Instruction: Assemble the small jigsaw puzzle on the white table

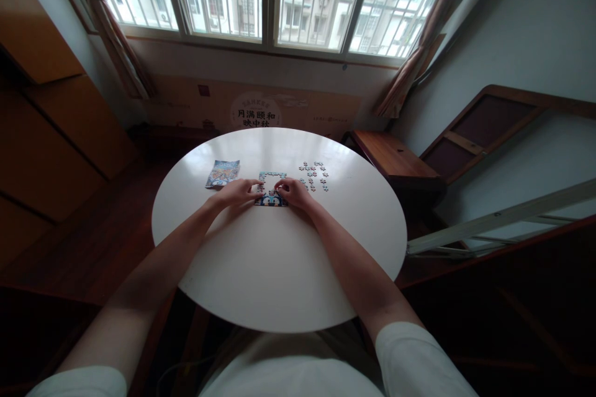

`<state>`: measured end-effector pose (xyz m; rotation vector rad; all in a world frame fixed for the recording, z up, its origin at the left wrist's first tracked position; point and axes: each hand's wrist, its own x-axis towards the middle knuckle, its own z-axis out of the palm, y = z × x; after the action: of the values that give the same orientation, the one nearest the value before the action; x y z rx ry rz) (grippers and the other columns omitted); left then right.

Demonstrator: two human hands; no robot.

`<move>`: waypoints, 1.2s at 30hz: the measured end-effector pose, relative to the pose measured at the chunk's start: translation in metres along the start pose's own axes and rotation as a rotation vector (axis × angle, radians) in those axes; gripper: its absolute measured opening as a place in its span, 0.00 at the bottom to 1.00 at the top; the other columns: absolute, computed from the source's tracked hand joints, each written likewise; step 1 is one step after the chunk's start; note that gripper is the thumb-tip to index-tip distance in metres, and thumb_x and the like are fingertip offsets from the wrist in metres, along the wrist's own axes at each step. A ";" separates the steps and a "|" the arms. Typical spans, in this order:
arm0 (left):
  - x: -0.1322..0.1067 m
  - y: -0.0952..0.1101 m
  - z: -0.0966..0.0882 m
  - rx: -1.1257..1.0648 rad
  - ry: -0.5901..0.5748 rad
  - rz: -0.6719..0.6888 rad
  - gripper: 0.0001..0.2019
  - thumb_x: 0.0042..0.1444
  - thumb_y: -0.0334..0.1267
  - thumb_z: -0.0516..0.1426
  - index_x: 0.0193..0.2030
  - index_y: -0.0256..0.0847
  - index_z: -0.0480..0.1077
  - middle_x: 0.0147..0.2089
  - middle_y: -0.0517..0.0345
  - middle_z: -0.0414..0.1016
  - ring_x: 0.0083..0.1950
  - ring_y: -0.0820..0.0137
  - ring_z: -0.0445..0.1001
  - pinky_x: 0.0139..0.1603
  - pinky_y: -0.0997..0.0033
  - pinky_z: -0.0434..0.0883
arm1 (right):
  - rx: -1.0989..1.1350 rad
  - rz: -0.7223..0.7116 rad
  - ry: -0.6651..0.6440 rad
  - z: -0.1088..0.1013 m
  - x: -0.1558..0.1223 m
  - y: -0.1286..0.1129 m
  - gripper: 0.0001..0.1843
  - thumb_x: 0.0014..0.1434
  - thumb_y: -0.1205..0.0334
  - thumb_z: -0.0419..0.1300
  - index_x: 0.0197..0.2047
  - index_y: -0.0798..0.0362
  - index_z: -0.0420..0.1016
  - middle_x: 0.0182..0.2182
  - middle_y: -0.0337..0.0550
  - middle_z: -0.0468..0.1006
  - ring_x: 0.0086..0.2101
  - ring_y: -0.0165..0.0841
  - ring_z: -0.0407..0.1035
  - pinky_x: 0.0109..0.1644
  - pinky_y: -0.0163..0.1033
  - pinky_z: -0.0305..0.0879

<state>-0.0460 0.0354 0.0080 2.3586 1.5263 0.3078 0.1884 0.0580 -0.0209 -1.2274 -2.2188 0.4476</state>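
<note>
A partly assembled jigsaw puzzle [270, 201] lies on the white table, its blue border joined around a pale gap in the middle. My left hand [241, 191] rests at the puzzle's left edge, thumb and fingers apart and holding nothing. From the right side, my right hand [295, 191] reaches over the puzzle with thumb and fingertips pinched together on what looks like a small puzzle piece, mostly hidden by the fingers. Several loose puzzle pieces [314, 173] lie in rough rows beyond my right hand. A colourful printed sheet [223, 173] lies to the left of the puzzle.
The round white table [270, 267] stands before me, below a barred window [265, 0]. A wooden bench [395, 155] is at the right behind it, near a leaning framed panel [484, 124]. Wooden cabinets [56, 130] stand at the left.
</note>
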 end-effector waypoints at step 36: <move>0.000 0.000 0.000 0.001 0.005 0.003 0.30 0.57 0.57 0.55 0.61 0.41 0.71 0.29 0.58 0.75 0.29 0.69 0.69 0.30 0.73 0.57 | -0.006 0.005 0.003 -0.002 -0.001 -0.003 0.11 0.57 0.68 0.59 0.39 0.51 0.82 0.31 0.39 0.77 0.32 0.29 0.67 0.40 0.33 0.60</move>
<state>-0.0459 0.0356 0.0074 2.3627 1.5261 0.3130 0.1883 0.0556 -0.0181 -1.2359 -2.2168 0.4407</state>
